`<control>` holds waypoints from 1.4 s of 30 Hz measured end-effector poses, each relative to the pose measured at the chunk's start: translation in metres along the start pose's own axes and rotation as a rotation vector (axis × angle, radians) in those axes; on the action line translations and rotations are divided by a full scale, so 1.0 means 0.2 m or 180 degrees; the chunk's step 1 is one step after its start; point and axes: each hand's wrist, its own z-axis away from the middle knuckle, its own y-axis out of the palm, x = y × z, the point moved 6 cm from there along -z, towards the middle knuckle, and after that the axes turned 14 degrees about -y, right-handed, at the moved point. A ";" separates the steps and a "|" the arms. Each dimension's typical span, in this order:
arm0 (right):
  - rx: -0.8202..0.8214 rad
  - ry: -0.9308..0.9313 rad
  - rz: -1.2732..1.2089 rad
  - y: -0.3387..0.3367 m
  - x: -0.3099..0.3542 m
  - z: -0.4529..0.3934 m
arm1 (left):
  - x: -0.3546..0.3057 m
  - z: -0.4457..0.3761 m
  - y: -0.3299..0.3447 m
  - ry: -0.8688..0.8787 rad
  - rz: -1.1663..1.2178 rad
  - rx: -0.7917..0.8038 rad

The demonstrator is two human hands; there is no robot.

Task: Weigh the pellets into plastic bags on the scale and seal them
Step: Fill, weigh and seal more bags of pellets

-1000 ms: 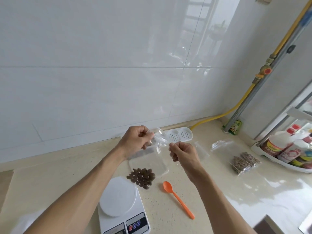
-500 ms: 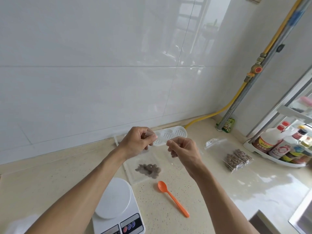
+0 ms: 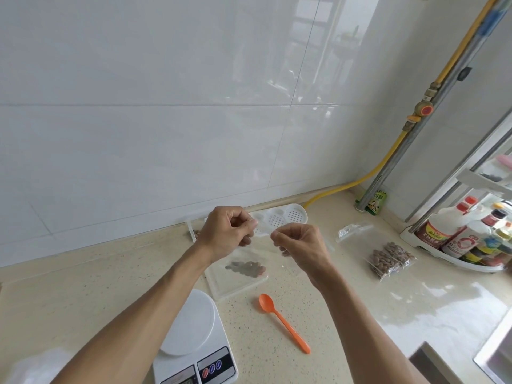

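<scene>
Above the desk [image 3: 97,295], the left hand [image 3: 225,235] and right hand [image 3: 300,245] each pinch the top edge of a clear plastic bag [image 3: 238,275] with curled fingers, brown pellets [image 3: 245,268] at its bottom, beside the scale [image 3: 191,336].

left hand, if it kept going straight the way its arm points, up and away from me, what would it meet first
Most likely the white perforated tray lying just beyond the left hand by the wall. The hand holds the clear bag above the counter, so it might pass over the tray and reach the tiled wall instead; depth is unclear.
</scene>
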 end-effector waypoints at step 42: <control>-0.0095 0.1080 0.0192 -1.53 -1.35 -0.11 | 0.05 -0.93 1.65 -0.0874 0.0200 0.0209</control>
